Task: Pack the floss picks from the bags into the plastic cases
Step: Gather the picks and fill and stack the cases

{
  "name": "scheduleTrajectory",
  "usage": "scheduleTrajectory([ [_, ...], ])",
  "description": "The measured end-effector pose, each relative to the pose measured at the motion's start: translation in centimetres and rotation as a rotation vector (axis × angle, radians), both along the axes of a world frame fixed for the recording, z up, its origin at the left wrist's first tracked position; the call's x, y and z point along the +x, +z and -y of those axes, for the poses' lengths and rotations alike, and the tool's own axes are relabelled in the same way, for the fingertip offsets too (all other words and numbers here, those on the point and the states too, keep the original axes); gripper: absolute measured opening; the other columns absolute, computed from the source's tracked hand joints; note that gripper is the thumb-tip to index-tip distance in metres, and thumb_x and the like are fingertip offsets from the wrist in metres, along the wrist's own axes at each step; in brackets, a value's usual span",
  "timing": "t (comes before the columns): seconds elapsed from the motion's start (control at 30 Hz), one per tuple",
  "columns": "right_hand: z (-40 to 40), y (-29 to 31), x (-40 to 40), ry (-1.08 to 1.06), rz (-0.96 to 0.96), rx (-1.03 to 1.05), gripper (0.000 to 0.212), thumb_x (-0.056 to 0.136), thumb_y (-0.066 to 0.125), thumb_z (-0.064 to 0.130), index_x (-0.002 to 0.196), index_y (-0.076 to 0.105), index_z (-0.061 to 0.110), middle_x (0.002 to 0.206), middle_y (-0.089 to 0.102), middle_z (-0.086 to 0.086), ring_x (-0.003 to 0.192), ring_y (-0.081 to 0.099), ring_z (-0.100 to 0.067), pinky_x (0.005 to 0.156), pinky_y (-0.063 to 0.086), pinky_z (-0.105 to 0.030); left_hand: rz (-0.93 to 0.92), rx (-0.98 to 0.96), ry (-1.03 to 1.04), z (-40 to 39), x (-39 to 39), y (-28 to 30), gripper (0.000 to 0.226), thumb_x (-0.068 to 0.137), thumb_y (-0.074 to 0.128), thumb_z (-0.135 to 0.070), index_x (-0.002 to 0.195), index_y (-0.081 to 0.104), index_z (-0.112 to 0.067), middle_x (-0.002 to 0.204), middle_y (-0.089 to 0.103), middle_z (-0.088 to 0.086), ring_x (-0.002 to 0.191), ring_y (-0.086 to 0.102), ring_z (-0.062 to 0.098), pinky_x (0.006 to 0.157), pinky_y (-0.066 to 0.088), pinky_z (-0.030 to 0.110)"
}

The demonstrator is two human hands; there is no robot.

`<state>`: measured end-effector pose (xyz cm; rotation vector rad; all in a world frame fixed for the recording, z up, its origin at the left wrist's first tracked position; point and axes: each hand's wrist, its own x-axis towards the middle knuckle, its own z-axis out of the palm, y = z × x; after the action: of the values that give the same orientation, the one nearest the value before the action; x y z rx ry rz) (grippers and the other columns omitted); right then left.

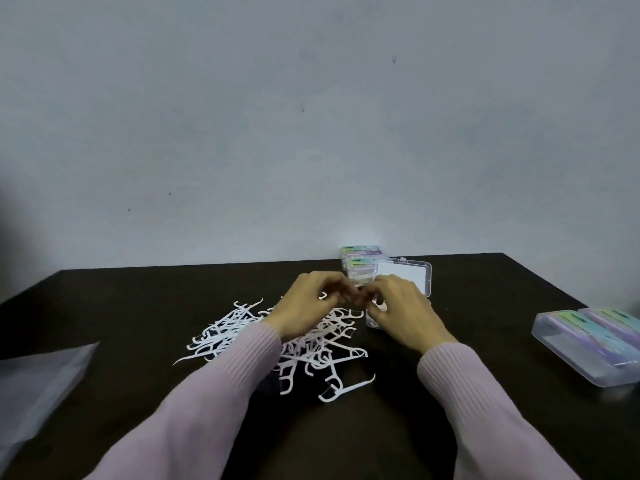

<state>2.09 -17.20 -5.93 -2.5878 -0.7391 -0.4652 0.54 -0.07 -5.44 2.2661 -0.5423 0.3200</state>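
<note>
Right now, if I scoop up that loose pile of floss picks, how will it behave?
The floss picks look thin and light, so probably easy to lift. They lie tangled, so several may hook together and come up in a clump. Strays at the edge will likely slide on the smooth dark table.

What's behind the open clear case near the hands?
Behind the open case stand stacked labelled cases against the wall. Their lower parts are hidden by the hands.

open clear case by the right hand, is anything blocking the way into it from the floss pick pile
Nothing visible does. The open clear plastic case sits just right of the pile of white floss picks on the dark table; only both hands hover between, fingers together.
</note>
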Motion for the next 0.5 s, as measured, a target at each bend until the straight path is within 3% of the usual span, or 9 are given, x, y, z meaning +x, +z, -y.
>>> scheduleTrajectory([
  [0.1, -1.9, -0.1, -0.9, 0.100, 0.006, -0.008, 0.024, 0.088, 0.054, 0.012, 0.106, 0.064, 0.024, 0.105, 0.061, 0.004, 0.100, 0.055, -0.014, 0.088, 0.045, -0.029, -0.008, 0.092, 0.053, -3.6, -1.8, -0.1, 0.028, 0.090, 0.051, 0.000, 0.098, 0.070, -0.019, 0.095, 0.069, -0.012, 0.092, 0.061, -0.005, 0.083, 0.046, 0.011],
  [0.23, -3.5, -0.6, -2.0, 0.196, -0.034, -0.101, 0.036, 0.092, 0.052, 0.019, 0.127, 0.048, 0.024, 0.129, 0.050, 0.006, 0.121, 0.044, -0.011, 0.099, 0.037, -0.026, -0.038, 0.180, 0.168, -7.7, -3.9, -0.6, 0.025, 0.092, 0.055, -0.010, 0.099, 0.064, -0.032, 0.109, 0.063, -0.014, 0.104, 0.053, -0.008, 0.086, 0.038, 0.004],
  [0.33, -4.4, -1.2, -2.5, 0.232, -0.113, -0.169, 0.050, 0.093, 0.049, 0.024, 0.141, 0.032, 0.025, 0.145, 0.038, 0.006, 0.131, 0.036, -0.011, 0.108, 0.031, -0.028, -0.094, 0.307, 0.250, -10.4, -4.8, -1.3, 0.024, 0.091, 0.059, -0.026, 0.113, 0.058, -0.033, 0.121, 0.055, -0.012, 0.114, 0.046, 0.001, 0.099, 0.037, 0.021],
  [0.4, -4.8, -1.7, -2.5, 0.232, -0.147, -0.208, 0.054, 0.094, 0.047, 0.026, 0.144, 0.027, 0.024, 0.147, 0.035, 0.004, 0.133, 0.035, -0.012, 0.109, 0.029, -0.029, -0.176, 0.359, 0.272, -11.5, -5.4, -1.7, 0.039, 0.088, 0.061, -0.037, 0.126, 0.052, -0.031, 0.128, 0.049, -0.011, 0.120, 0.041, 0.003, 0.103, 0.033, 0.024],
  [0.5, -5.0, -2.0, -2.4, 0.224, -0.109, -0.196, 0.046, 0.094, 0.048, 0.029, 0.138, 0.037, 0.025, 0.140, 0.044, 0.007, 0.125, 0.044, -0.010, 0.106, 0.032, -0.029, -0.197, 0.381, 0.297, -11.9, -5.8, -2.6, 0.045, 0.086, 0.064, -0.039, 0.128, 0.051, -0.031, 0.130, 0.051, -0.011, 0.124, 0.041, 0.005, 0.106, 0.035, 0.029],
])
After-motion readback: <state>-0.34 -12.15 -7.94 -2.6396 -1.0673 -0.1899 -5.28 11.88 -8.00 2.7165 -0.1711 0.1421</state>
